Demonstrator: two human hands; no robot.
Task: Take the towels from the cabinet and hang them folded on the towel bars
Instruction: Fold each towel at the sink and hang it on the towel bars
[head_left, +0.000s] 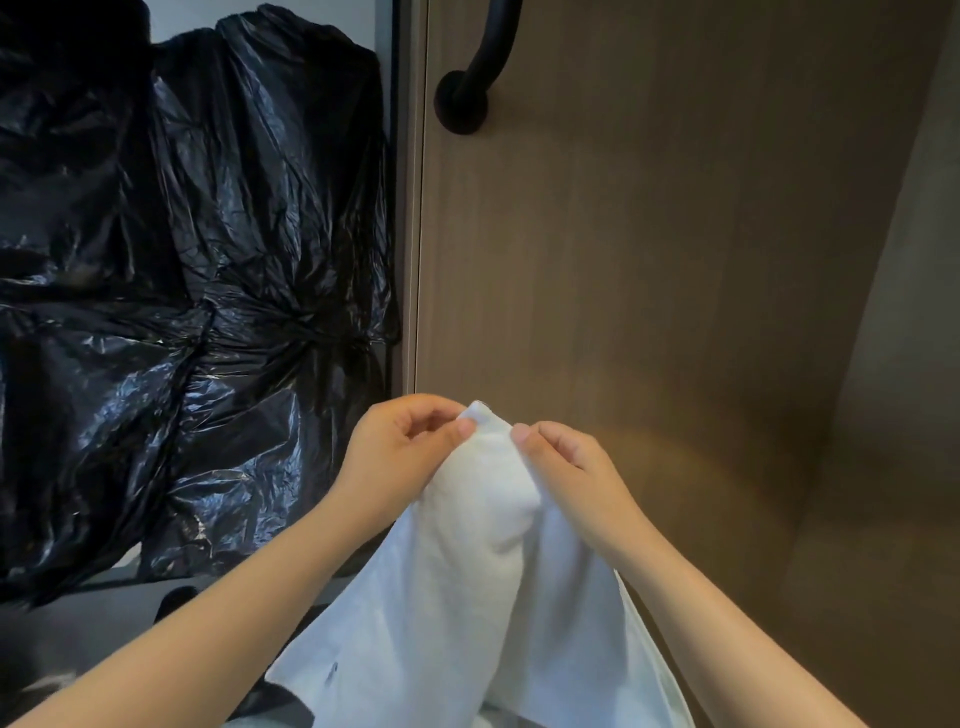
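A white towel (483, 587) hangs down from both of my hands in the lower middle of the head view. My left hand (400, 452) pinches its top corner from the left, thumb against curled fingers. My right hand (566, 467) pinches the same top edge from the right, close beside the left. The cloth drapes loosely down between my forearms and out of frame. A black towel bar (475, 67) is fixed to the brown wood-look panel above, well above my hands, and carries nothing on the part that shows.
Crumpled black plastic sheeting (197, 291) covers the left side, beside a grey vertical frame (408, 208). The brown panel (649, 260) fills the right, meeting a side wall (904, 364) at far right. A grey ledge (104, 623) lies at lower left.
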